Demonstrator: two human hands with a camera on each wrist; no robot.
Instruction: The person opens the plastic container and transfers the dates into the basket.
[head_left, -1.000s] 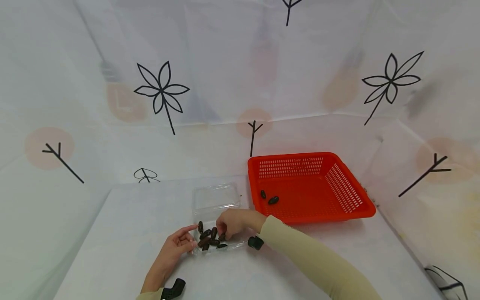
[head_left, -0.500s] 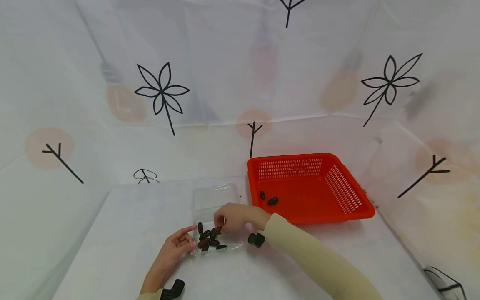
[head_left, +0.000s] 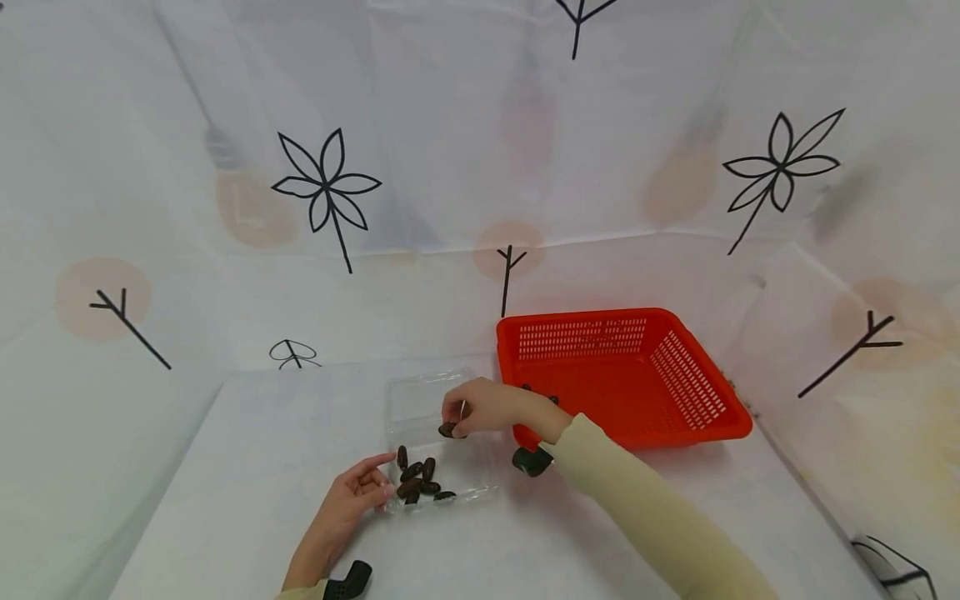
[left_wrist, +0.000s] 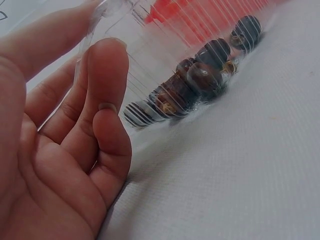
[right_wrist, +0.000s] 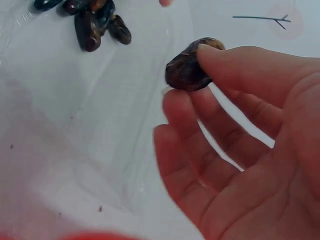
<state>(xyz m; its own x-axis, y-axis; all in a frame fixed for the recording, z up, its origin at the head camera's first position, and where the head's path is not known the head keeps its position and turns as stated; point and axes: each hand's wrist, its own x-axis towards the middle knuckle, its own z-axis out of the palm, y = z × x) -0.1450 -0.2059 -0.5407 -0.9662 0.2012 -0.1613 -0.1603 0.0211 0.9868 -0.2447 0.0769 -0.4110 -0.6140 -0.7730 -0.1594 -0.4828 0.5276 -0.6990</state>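
Observation:
A clear plastic clamshell box (head_left: 471, 477) lies with its lid (head_left: 420, 398) folded back. Several dark brown dates (head_left: 417, 479) sit in its left part. My right hand (head_left: 483, 406) is above the box near the lid's hinge. It pinches one date (right_wrist: 190, 65) between thumb and fingertips, the other fingers loosely bent. At the box's left side, my left hand (head_left: 358, 487) touches the plastic wall with relaxed, slightly bent fingers. In the left wrist view its fingertips rest by the wall, with dates (left_wrist: 205, 75) showing through the plastic.
To the right of the box stands a red perforated basket (head_left: 637, 433) at the back of the white table (head_left: 247, 467). Dates in it are partly hidden behind my right wrist. A white patterned cloth (head_left: 435, 183) hangs behind and at the sides.
My right hand has picked a date out of the box and risen away from the pile, toward the lid and basket. The left hand has stayed put.

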